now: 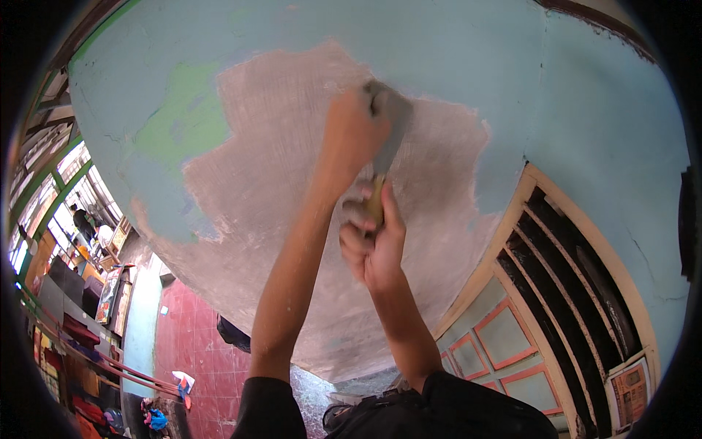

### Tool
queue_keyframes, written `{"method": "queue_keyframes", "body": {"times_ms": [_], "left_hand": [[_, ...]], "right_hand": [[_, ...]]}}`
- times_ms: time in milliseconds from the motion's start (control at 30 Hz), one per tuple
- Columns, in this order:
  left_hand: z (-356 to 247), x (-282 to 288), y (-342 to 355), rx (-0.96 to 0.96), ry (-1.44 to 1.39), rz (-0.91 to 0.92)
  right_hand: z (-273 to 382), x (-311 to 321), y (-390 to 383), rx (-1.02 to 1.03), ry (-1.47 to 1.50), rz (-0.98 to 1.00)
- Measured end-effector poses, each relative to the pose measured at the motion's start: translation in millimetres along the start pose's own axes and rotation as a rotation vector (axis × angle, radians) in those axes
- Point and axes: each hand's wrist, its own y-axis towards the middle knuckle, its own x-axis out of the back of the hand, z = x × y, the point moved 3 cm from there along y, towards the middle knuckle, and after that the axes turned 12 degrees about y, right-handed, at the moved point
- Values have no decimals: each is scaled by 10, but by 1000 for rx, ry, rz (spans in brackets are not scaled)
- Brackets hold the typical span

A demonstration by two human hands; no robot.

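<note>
My right hand (376,241) is wrapped round the yellowish handle of a putty knife (395,128), its grey blade pointing up. Just above and to the left, my left hand (355,128) is closed in a fist beside the blade. A dark patch shows at its fingers; what they hold, if anything, I cannot make out. Both hands are in front of a large greyish-pink plastered patch (278,146) on the blue-green painted wall (453,51). Whether the blade touches the wall is hard to tell.
A bare green paint area (186,117) borders the patch on the left. To the right stands a wooden frame (570,212) with dark slats above a panelled door (504,340). Lower left are a red tiled floor (194,322), cluttered furniture and a distant person (84,223).
</note>
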Motion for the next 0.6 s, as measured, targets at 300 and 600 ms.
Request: {"method": "queue_keyframes", "body": {"times_ms": [300,600], "left_hand": [[-173,-65,-56,166,-92,-24],[-227,-249,-63,141,-105,-78]], "right_hand": [[270,80,5,-44,30,25],[430,65,-68,-78,43,-3]]}}
